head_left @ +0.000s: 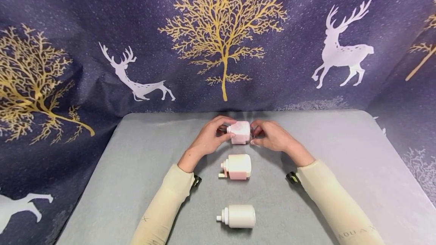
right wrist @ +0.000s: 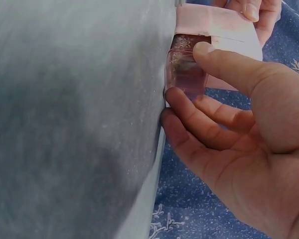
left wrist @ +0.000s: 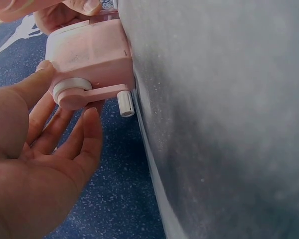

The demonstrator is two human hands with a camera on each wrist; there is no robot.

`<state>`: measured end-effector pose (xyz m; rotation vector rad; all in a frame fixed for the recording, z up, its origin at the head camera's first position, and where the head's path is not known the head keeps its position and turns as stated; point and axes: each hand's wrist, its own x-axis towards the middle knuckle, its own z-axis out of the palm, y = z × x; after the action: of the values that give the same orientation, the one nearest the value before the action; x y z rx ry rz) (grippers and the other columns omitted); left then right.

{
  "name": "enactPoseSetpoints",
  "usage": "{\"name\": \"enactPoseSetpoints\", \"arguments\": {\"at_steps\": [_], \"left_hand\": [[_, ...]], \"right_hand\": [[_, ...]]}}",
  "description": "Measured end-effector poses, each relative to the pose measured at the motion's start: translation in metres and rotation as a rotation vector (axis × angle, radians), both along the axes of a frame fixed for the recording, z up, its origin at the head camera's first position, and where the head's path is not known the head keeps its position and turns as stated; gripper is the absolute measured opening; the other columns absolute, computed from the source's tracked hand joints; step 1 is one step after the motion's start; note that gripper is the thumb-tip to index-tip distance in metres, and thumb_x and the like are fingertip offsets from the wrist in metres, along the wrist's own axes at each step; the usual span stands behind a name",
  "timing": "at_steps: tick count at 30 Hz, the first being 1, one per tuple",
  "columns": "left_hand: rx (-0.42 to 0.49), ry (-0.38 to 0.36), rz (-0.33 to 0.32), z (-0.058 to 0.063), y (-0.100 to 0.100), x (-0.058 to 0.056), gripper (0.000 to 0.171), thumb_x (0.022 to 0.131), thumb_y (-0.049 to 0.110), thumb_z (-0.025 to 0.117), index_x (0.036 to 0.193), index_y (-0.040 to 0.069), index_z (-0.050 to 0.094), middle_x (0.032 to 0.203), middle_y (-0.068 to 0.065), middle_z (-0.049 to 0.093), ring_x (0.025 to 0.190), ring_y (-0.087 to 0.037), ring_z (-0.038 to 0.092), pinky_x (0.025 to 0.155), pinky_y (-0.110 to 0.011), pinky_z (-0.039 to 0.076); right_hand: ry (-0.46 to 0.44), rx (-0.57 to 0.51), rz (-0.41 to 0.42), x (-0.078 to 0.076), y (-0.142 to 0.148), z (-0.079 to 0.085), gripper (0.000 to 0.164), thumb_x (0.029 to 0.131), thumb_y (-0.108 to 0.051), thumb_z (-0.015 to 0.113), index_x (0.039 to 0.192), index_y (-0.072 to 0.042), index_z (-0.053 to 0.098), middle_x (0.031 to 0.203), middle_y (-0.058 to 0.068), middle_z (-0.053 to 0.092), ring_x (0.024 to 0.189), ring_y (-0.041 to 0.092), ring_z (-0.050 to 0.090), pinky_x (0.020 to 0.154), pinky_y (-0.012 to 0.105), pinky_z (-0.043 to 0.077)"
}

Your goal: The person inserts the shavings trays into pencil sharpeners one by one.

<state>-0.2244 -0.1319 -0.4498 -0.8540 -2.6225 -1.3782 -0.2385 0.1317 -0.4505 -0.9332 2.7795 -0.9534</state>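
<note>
A pink crank pencil sharpener (head_left: 241, 131) sits near the table's far edge, between both hands. My left hand (head_left: 212, 136) holds its crank side, the thumb on the near face and fingers behind and under it. In the left wrist view the pink crank arm and its pale knob (left wrist: 125, 103) point toward the tabletop. At the other end my right hand (head_left: 272, 136) pinches the clear, pinkish shavings drawer (right wrist: 189, 74), thumb on top and fingers beneath. This drawer sticks partly out of the sharpener body (right wrist: 234, 30).
Closer to me lies a cream-and-pink crank sharpener (head_left: 239, 166), its crank to the left. Nearer still is a white, rounded sharpener (head_left: 241, 216). The grey table (head_left: 153, 184) ends at a dark blue cloth (head_left: 293, 48) printed with deer and trees.
</note>
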Motion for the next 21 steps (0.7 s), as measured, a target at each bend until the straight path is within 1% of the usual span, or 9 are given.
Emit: {"name": "enactPoseSetpoints", "arguments": {"at_steps": [3,6,10,13,17,19,21], "left_hand": [[0.030,0.010,-0.006,0.005,0.002,0.003,0.039,0.089,0.019,0.071,0.127,0.013,0.063,0.125,0.004,0.058,0.100,-0.018,0.061,0.085,-0.041,0.053],[0.060,0.016,-0.009,0.016,0.005,0.011,0.038,0.088,0.010,0.072,0.125,0.006,0.063,0.124,-0.005,0.059,0.099,-0.026,0.061,0.084,-0.048,0.052],[0.024,0.013,-0.021,0.024,0.005,0.016,0.037,0.091,0.012,0.069,0.127,0.004,0.062,0.124,-0.010,0.059,0.102,-0.027,0.061,0.086,-0.043,0.052],[-0.014,0.012,-0.029,0.024,0.004,0.015,0.038,0.093,0.019,0.067,0.129,0.007,0.061,0.125,-0.008,0.059,0.104,-0.023,0.061,0.088,-0.036,0.051],[0.030,0.017,-0.023,0.024,0.006,0.015,0.038,0.090,0.011,0.069,0.126,0.004,0.062,0.125,-0.010,0.059,0.101,-0.026,0.061,0.085,-0.044,0.052],[0.057,0.023,-0.024,0.021,0.006,0.014,0.038,0.088,0.008,0.071,0.125,0.002,0.063,0.125,-0.011,0.059,0.099,-0.028,0.062,0.083,-0.048,0.052],[0.065,0.024,-0.023,0.015,0.005,0.011,0.038,0.088,0.008,0.072,0.125,0.003,0.063,0.125,-0.009,0.059,0.099,-0.027,0.062,0.083,-0.050,0.053]], "right_hand": [[-0.001,0.004,-0.004,0.000,-0.001,0.001,0.050,0.077,-0.022,0.082,0.118,-0.004,0.061,0.091,0.002,0.070,0.085,0.019,0.065,0.082,0.040,0.051],[0.000,0.003,-0.001,0.000,-0.003,0.001,0.049,0.076,-0.022,0.082,0.117,-0.004,0.061,0.091,0.002,0.071,0.085,0.020,0.065,0.083,0.040,0.051],[0.005,-0.001,0.002,0.000,-0.005,0.001,0.046,0.076,-0.021,0.082,0.114,-0.003,0.062,0.090,0.004,0.071,0.085,0.022,0.065,0.083,0.041,0.051],[0.014,0.003,0.001,0.000,-0.006,0.001,0.043,0.076,-0.021,0.082,0.111,-0.004,0.062,0.089,0.003,0.071,0.084,0.022,0.065,0.081,0.040,0.050],[0.024,0.012,0.002,-0.001,-0.009,0.001,0.038,0.076,-0.023,0.082,0.106,-0.007,0.064,0.087,0.002,0.071,0.083,0.021,0.064,0.079,0.039,0.050],[0.024,0.014,0.002,0.000,-0.010,0.002,0.038,0.076,-0.023,0.082,0.105,-0.008,0.064,0.086,0.001,0.071,0.083,0.021,0.064,0.079,0.038,0.050],[0.025,0.016,0.005,0.000,-0.011,0.002,0.038,0.076,-0.022,0.082,0.105,-0.007,0.063,0.087,0.001,0.071,0.083,0.021,0.064,0.079,0.039,0.050]]}}
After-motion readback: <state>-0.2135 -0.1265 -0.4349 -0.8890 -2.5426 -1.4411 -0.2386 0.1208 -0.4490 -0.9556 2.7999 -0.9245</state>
